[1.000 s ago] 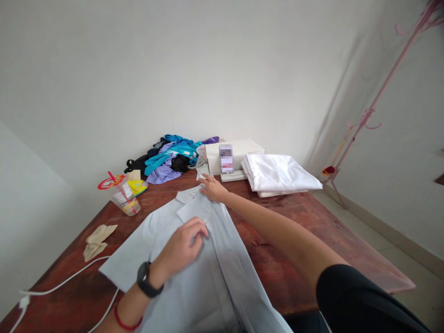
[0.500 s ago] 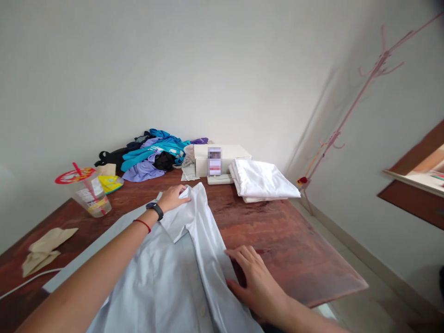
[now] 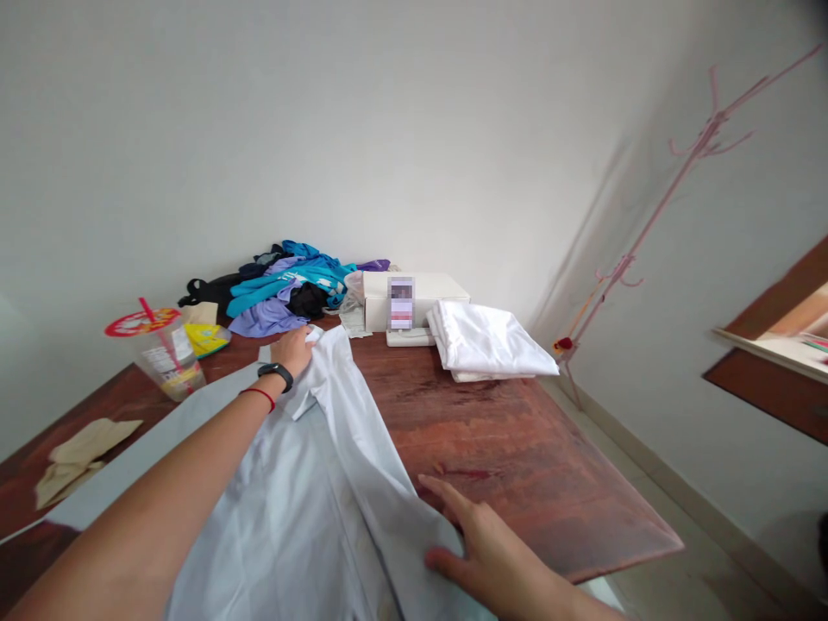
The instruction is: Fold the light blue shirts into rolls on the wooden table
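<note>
A white button-front shirt (image 3: pixel 285 500) lies spread over the near part of the wooden table, its collar end toward the wall. My left hand (image 3: pixel 294 349) is closed on the shirt near the collar, the arm with a black watch and red string stretched across the cloth. At the shirt's right edge, my right hand (image 3: pixel 475 530) has its fingers apart, with thumb and fingertips at the cloth and no grip showing.
A plastic cup (image 3: pixel 168 354) with a red straw stands at left, beside a yellow packet (image 3: pixel 207 339) and crumpled beige paper (image 3: pixel 87 457). Behind are heaped clothes (image 3: pixel 285 289), a white box (image 3: pixel 440 289), an upright phone (image 3: pixel 400 302) and folded white cloth (image 3: pixel 492 339). A pink coat rack (image 3: pixel 666 185) leans at right.
My left hand has moved away and to the left, drawing the shirt's collar end with it. My right hand has stayed near the shirt's right edge.
</note>
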{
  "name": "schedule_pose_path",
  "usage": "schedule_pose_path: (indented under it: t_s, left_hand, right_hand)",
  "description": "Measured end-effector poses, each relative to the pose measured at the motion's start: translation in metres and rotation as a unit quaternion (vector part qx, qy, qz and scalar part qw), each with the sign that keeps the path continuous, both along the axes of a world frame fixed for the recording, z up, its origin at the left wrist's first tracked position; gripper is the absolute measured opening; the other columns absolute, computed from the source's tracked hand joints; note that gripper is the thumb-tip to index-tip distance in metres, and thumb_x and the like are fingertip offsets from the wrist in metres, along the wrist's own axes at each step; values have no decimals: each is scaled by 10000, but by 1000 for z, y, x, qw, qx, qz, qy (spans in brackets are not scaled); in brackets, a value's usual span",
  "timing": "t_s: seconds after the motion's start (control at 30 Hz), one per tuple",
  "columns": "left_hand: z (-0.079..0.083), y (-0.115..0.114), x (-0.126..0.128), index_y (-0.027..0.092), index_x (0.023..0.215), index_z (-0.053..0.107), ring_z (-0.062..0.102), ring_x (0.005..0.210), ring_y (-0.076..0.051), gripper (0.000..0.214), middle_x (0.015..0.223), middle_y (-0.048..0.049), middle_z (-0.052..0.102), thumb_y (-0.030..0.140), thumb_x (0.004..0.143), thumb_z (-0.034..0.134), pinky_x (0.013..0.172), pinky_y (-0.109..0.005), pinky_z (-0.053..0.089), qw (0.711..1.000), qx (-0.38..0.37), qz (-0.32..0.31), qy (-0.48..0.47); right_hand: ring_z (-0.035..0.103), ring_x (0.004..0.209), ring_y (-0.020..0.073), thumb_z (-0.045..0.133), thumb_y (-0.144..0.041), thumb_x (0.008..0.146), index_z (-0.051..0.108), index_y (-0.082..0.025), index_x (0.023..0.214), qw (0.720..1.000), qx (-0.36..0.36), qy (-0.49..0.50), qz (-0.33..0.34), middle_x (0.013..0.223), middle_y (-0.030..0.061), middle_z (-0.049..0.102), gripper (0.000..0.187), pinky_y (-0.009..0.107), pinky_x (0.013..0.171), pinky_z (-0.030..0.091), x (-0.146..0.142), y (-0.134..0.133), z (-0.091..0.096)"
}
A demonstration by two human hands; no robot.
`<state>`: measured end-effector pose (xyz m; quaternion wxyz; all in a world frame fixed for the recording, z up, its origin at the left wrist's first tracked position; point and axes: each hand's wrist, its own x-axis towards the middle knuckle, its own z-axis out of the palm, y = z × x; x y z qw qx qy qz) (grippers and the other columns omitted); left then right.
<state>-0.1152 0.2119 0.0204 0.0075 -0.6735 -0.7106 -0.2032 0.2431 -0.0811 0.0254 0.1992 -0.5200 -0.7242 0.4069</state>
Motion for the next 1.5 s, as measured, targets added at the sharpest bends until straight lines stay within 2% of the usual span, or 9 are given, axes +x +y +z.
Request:
schedule_pose_path:
  t_s: [0.23, 0.33, 0.47, 0.63, 0.83, 1.0, 1.13, 1.3, 1.5]
  left_hand:
    - [3, -4, -6, 105, 1378, 503, 512, 1239, -469, 482, 1350, -274, 533, 253, 919, 530, 967, -632, 418, 998, 22, 13, 55]
    - [8, -16, 5, 109, 1394, 501, 501, 1296, -377, 479, 1432, -222, 491, 197, 923, 488, 1059, -534, 416, 992, 15, -99, 75]
    - [17, -63, 19, 207, 1372, 551, 508, 1333, -205, 544, 1482, -57, 517, 87, 844, 494, 1153, -312, 371, 950, -23, -296, 97]
    - [10, -144, 38, 289, 1477, 451, 449, 1399, -264, 693, 1566, -59, 432, 85, 820, 534, 1152, -436, 373, 887, -7, -437, 146]
    - [-8, -163, 61, 245, 1421, 525, 496, 1350, -271, 534, 1470, -102, 539, 35, 935, 452, 1092, -456, 429, 885, 77, -408, 209]
    - [-9, -146, 57, 198, 1363, 587, 574, 1257, -268, 489, 1382, -115, 616, 25, 918, 479, 1039, -441, 488, 912, 106, -345, 194]
    - [-13, -139, 41, 160, 1363, 602, 568, 1283, -262, 468, 1411, -122, 608, 62, 920, 490, 1100, -422, 460, 917, 113, -340, 177]
    - [-18, -137, 16, 228, 1393, 597, 509, 1369, -241, 534, 1497, -78, 545, 53, 928, 404, 1149, -429, 392, 908, 63, -354, 215]
    - [-15, -130, 0, 246, 1503, 474, 414, 1437, -316, 593, 1562, -108, 460, 111, 935, 367, 1154, -535, 325, 957, 0, -236, 167]
  right_hand:
    - [698, 967, 247, 656, -296, 889, 726, -220, 1155, 993, 95, -6, -75, 1031, 53, 754, 285, 354, 915, 531, 32, 32, 15]
    - [685, 993, 248, 699, -357, 881, 692, -239, 1218, 990, 128, -50, -36, 1061, 58, 726, 357, 340, 895, 544, 47, 23, 22]
    - [636, 1165, 261, 771, -323, 817, 467, -327, 1482, 976, 165, -120, 73, 1316, 70, 614, 731, 341, 984, 542, 68, -7, 11]
    - [585, 1241, 255, 555, -146, 916, 387, -324, 1531, 942, 283, -180, 30, 1380, 108, 546, 662, 389, 1037, 530, 77, -23, -22]
    - [641, 1098, 251, 524, -142, 945, 649, -309, 1284, 904, 401, -144, 28, 1251, 107, 604, 398, 416, 931, 581, 67, -7, -25]
    - [650, 1144, 205, 504, -173, 991, 678, -267, 1192, 925, 380, 0, 13, 1251, 98, 627, 282, 322, 961, 569, 59, -13, 3]
    - [535, 1349, 219, 495, -144, 985, 657, -248, 1210, 934, 343, -14, 99, 1421, 100, 572, 297, 347, 1092, 492, 53, -25, 13]
    - [340, 1493, 264, 540, -57, 822, 545, -204, 1411, 928, 299, -112, 191, 1596, 109, 401, 608, 433, 1201, 363, 49, -33, -14]
    - [249, 1517, 261, 467, -1, 712, 371, -246, 1566, 934, 243, -172, 197, 1647, 64, 250, 893, 490, 1232, 267, 53, -32, -46]
